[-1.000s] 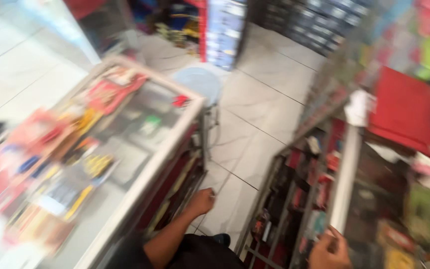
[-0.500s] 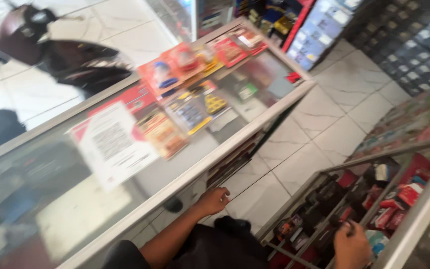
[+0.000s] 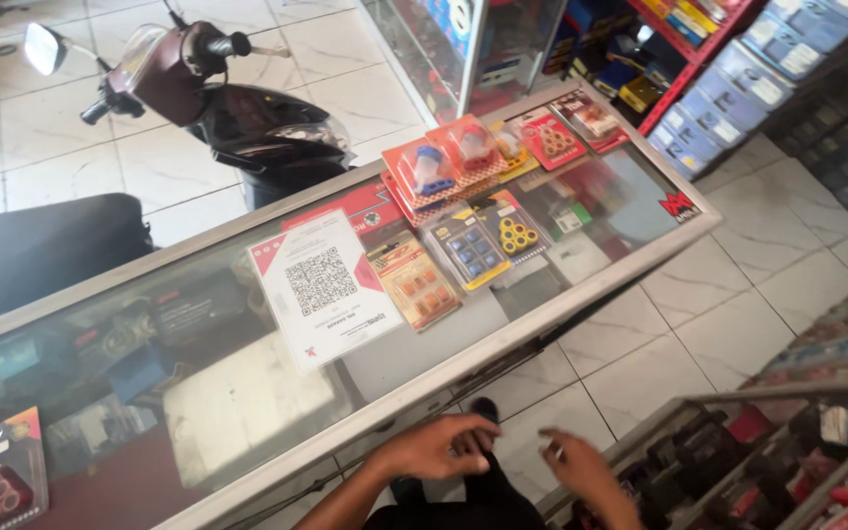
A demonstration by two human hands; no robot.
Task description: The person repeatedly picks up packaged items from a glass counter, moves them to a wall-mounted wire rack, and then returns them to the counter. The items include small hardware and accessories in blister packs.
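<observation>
Both hands sit at the bottom of the frame, below the near edge of the glass counter [image 3: 542, 324]. Left hand [image 3: 439, 447] has its fingers curled loosely inward; whether they pinch anything I cannot tell, since motion smears them. Right hand [image 3: 581, 471] looks partly open, fingers blurred too, just beside the left without touching. A shelf rack [image 3: 738, 432] at lower right is cut off by the frame. On the glass lie a white code card [image 3: 324, 287] and blister packs [image 3: 463, 245].

Glass counter [image 3: 581, 294], blister packs [image 3: 463, 245], printed card [image 3: 321, 290]
</observation>
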